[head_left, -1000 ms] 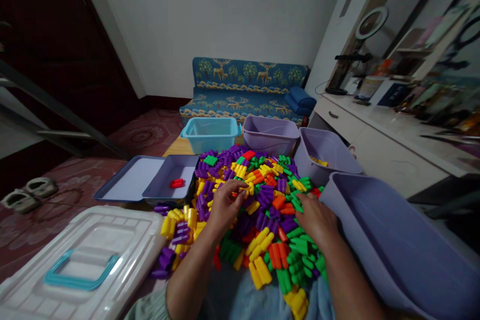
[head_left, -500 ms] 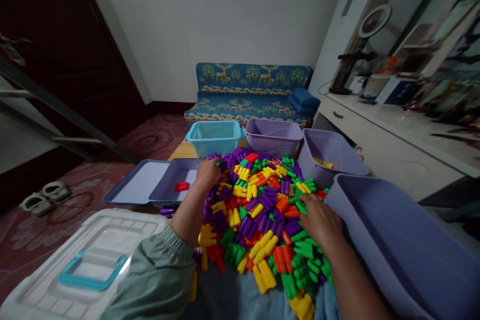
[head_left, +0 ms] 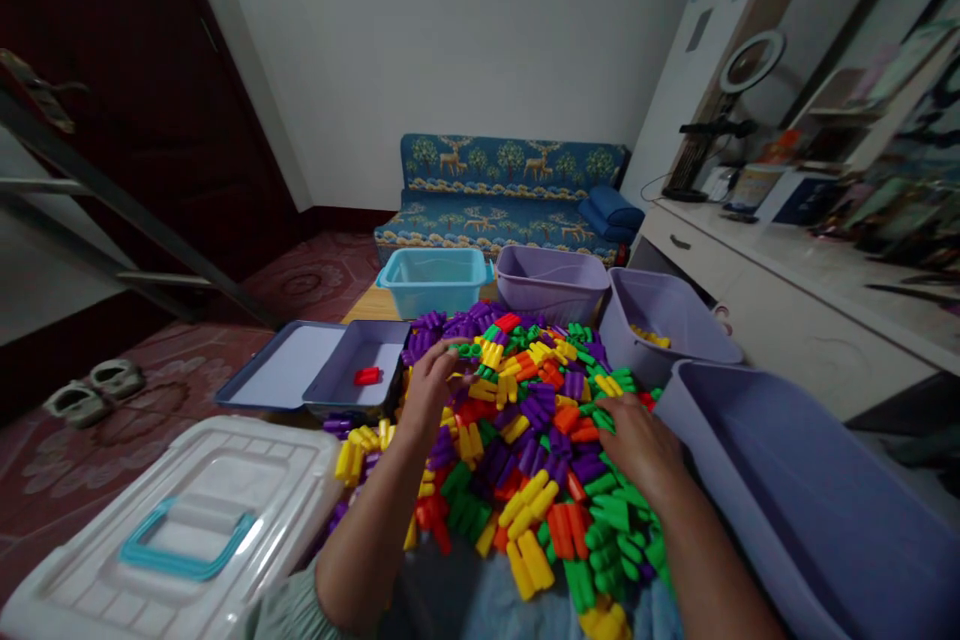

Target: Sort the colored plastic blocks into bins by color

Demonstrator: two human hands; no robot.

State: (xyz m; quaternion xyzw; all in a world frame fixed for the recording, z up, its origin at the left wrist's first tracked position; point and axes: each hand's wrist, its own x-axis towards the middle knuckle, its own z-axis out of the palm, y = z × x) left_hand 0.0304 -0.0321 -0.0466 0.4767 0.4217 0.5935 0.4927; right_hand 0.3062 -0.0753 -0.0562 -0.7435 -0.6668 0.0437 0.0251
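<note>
The left hand (head_left: 430, 382) rests on the near-left edge of the pile of coloured blocks (head_left: 529, 400), fingers curled down among purple and green pieces, though whether it grips one cannot be told. The right hand (head_left: 634, 440) lies palm-down and loosely spread on the pile's right side, clasping nothing, just beside the large purple bin (head_left: 795, 510). The pile covers the surface between that bin and an open purple case (head_left: 337, 398), which holds one red block (head_left: 367, 376).
</note>
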